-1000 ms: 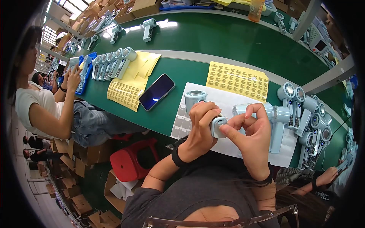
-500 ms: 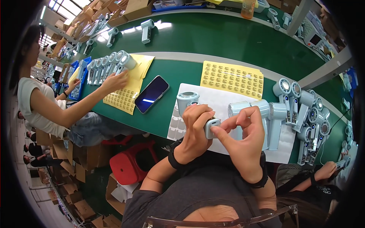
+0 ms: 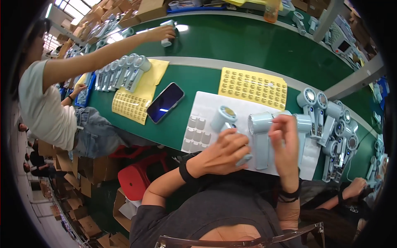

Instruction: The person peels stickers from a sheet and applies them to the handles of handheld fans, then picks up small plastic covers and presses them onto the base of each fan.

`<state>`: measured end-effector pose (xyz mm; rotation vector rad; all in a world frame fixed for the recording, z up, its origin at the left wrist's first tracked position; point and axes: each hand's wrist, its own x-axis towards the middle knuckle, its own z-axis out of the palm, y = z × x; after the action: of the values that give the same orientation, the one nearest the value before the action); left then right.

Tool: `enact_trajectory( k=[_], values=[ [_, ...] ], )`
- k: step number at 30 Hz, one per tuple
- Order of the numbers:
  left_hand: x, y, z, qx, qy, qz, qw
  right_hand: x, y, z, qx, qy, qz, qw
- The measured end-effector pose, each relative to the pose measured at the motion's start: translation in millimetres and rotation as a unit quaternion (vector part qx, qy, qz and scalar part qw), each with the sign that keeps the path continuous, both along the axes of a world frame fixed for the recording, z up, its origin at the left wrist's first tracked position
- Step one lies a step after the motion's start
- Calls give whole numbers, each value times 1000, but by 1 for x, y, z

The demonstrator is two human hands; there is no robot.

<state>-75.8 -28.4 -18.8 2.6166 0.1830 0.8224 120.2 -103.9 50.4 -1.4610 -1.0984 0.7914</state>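
Head view, the only one I have at my remote station.

Item: left hand [image 3: 225,153], closed around the handle of one light-blue handheld device [image 3: 223,118]. The device's round head tilts up past the knuckles, over the white sheet [image 3: 211,100]; the handle's end shows below the fingers.

Item: right hand [image 3: 285,140], raised, fingers loosely bent, apart from the held device. I see nothing in it; whether something small is pinched there I cannot tell.

Item: grey label shapes [image 3: 197,134], several, at the sheet's left end. I judge this stock to be partly used, since much of the sheet beside it is plain white.

Item: like devices lying on the sheet, one in full [image 3: 260,124], another [image 3: 304,124] partly behind the right hand.

Item: device cluster [image 3: 340,129], heaped at the right on the green table [image 3: 192,80]. I cannot tell which pieces are finished and which wait.

Item: yellow label sheet [image 3: 252,89], beyond the white one, well covered in printed marks.

Progress, by my reckoning: one unit in hand, its work not plainly complete; several others lie close by, their status unreadable from here.
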Motion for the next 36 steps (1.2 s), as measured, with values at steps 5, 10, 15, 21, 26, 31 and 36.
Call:
enact_trajectory(
  k=[5,10,15,21,26,31,36],
  values=[
    [-1,-9,-20,184,137,-88,969,10,-5,3,56,19,-42,997],
    [-36,31,30,-153,95,21,983,3,-11,5,-2,-37,-28,999],
    [-174,202,-13,103,35,525,844,-10,-11,-3,-49,-81,-34,995],
    [-236,271,-33,91,190,658,723,-47,-2,-12,31,-276,87,957],
    [-192,228,15,14,35,668,744,-93,21,-40,59,-457,111,881],
    [-156,166,30,-105,-416,480,765,-110,20,-55,3,-562,155,813],
    [-132,84,48,-134,-434,491,743,-107,2,-54,-42,-545,143,825]
  ],
)
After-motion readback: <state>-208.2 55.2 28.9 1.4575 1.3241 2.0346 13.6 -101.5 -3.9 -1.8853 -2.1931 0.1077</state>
